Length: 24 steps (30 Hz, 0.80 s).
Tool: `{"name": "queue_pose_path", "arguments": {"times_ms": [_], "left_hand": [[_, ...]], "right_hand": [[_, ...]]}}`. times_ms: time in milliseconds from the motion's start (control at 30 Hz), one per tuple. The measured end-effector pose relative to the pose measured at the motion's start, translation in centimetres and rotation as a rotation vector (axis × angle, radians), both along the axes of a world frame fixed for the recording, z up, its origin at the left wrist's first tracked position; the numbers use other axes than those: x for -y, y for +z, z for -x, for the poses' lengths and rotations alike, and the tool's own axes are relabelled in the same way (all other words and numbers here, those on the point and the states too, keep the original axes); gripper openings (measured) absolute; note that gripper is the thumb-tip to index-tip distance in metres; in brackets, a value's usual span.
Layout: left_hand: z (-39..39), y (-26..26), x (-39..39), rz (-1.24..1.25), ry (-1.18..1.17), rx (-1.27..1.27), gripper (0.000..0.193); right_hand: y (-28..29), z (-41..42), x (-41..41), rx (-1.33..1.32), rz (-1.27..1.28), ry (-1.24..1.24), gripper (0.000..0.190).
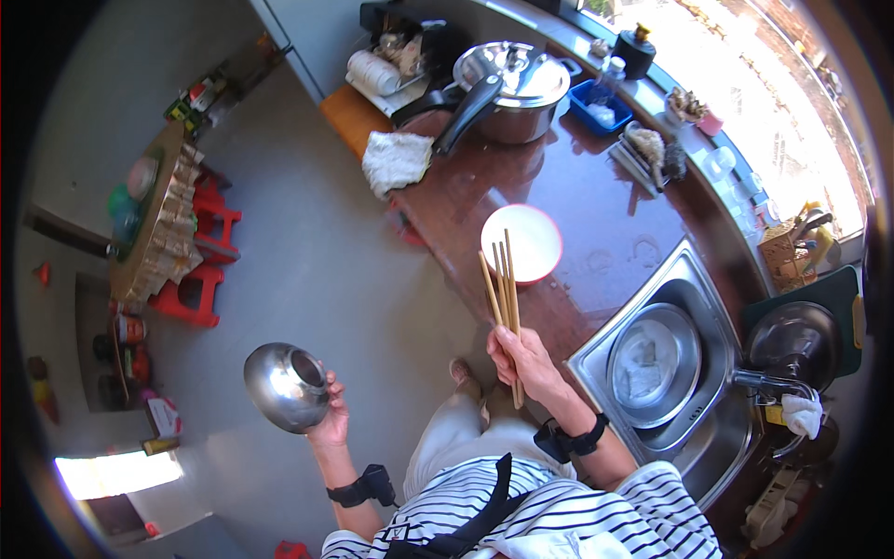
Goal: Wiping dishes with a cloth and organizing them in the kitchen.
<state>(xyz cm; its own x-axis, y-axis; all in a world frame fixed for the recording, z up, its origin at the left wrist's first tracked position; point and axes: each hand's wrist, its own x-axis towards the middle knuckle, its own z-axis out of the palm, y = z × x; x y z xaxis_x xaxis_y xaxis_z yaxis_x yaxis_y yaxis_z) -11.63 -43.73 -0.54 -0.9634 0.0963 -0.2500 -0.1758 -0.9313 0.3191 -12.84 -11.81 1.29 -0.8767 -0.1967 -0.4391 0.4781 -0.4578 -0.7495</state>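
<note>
My left hand (pixel 331 415) grips a shiny steel bowl (pixel 283 384) from its right side, held over the floor with its round foot facing right. Several wooden chopsticks (pixel 508 293) are bunched in my right hand (pixel 524 360), their upper ends spread and pointing away from me. Beyond them a white bowl with a red rim (pixel 534 237) rests near the counter's left edge, partly behind the chopstick tips. To the right, a steel basin (pixel 688 335) with water and a pale item sits in the steel sink (pixel 581 360).
A lidded pressure cooker (pixel 520 115), a white cloth (pixel 397 162) and a blue basket (pixel 583 115) stand on the far counter (pixel 454 202). The faucet (pixel 758 379) reaches over the sink from the right. Red stools (pixel 192 297) surround a covered table (pixel 164 244) at far left.
</note>
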Motion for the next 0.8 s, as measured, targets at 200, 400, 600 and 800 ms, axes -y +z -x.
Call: {"name": "queue_pose_path", "arguments": {"times_ms": [200, 400, 600, 800], "left_hand": [[-2.9, 0.0, 2.1, -0.054, 0.037, -0.03, 0.061], [-1.6, 0.1, 7.1, 0.025, -0.14, -0.152, 0.068], [-0.5, -0.1, 14.6, 0.263, -0.088, 0.008, 0.045], [3.2, 4.8, 20.3, 0.827, -0.02, -0.086, 0.037]], "right_hand": [[-0.9, 2.0, 6.5, 0.071, -0.102, -0.079, 0.045], [-0.6, 5.2, 15.3, -0.185, -0.359, 0.077, 0.047], [0.5, 9.7, 28.2, -0.197, -0.277, 0.221, 0.037], [2.7, 14.5, 36.6, -0.358, -0.262, 0.505, 0.037]]}}
